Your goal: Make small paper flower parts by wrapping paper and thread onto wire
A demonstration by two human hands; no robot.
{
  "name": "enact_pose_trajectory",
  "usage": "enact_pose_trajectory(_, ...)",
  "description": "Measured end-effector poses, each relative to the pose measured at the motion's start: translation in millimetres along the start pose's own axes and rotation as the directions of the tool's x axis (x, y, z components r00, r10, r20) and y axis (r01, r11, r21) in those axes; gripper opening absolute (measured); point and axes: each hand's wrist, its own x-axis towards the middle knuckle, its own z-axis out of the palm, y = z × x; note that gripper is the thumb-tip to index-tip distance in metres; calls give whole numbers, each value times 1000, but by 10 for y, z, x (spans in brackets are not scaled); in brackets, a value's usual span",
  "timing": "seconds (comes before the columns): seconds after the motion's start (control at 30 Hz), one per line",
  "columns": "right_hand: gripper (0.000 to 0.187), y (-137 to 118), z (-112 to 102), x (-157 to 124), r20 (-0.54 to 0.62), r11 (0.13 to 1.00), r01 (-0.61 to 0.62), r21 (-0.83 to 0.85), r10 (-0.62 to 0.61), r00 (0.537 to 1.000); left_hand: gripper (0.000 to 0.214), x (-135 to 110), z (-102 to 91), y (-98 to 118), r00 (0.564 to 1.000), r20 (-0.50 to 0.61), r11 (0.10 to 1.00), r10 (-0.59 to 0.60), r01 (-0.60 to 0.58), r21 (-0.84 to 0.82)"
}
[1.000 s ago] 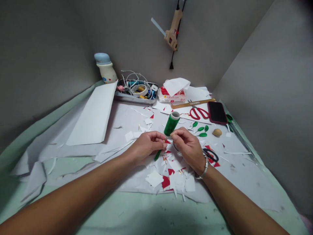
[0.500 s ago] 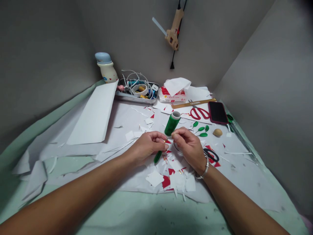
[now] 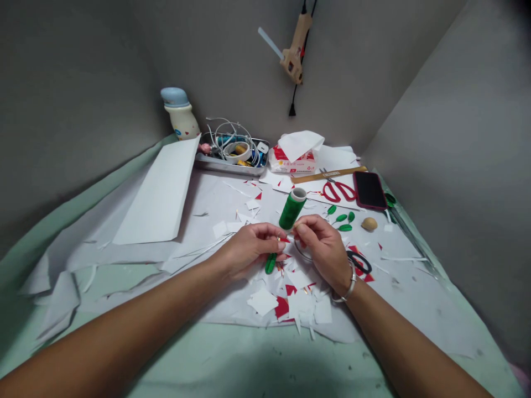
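Your L hand (image 3: 254,247) has its grip pinching the top end of a green leaf (image 3: 271,264), approx. where thumb meets forefinger, w/ the blade hanging below, above the paper scraps (image 3: 263,303). What's changed in the last sec: the leaf hangs straighter and shows a broader face, so you're prob. turning it in the grip, i.e. the work is at its stem end. Your R hand (image 3: 320,244) has shifted barely, a bit to the R; thumb and forefinger are pressed together, but can't tell if thread's btwn them. The green spool (image 3: 291,212) stands just behind, near your R fingertips. Black-handled scissors (image 3: 360,262) lie by your R wrist; four loose leaves (image 3: 341,219) sit farther back on the bench (image 3: 257,359).
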Motion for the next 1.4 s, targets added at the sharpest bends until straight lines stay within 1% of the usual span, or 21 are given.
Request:
enact_pose_trajectory(0.17, 11, -7, 0, 6, -2, 999, -26, 47, 26, 1000, 19, 2, -17, 17, 999, 43, 1000, 15, -15, 0)
enact_pose_trajectory(0.33, 13, -13, -7, 14, -34, 995, -58, 78, 61, 998, 13, -5, -26, 57, 993, 116, 997, 20, -12, -75)
enact_pose_trajectory(0.43, 14, -6, -15, 15, -40, 993, -66, 101, 71, 997, 12, -12, -25, 69, 991, 130, 994, 31, -17, -110)
enact_pose_trajectory(0.53, 14, 5, -14, 13, -42, 988, -77, 131, 84, 996, 14, -12, -21, 66, 989, 150, 997, 8, 4, -78)
enact_pose_trajectory(0.67, 14, 21, -10, 9, -41, 984, -81, 160, 89, 995, 16, 2, -19, 56, 993, 120, 1000, -21, 23, -14)
enact_pose_trajectory(0.87, 13, 53, -19, 11, -40, 977, -67, 202, 77, 996, 16, 9, -39, 60, 997, 76, 998, -31, 27, 49)
enact_pose_trajectory(1.1, 14, 66, -23, 18, -48, 976, -71, 205, 82, 995, 20, 11, -45, 48, 997, 80, 994, -25, 16, 112)
enact_pose_trajectory(1.3, 15, 63, -19, 26, -56, 974, -86, 208, 100, 993, 20, 5, -36, 46, 995, 95, 993, -25, 14, 113)
enact_pose_trajectory(1.4, 16, 54, -18, 25, -50, 977, -92, 191, 103, 993, 19, -4, -25, 60, 996, 84, 993, -25, 15, 118)
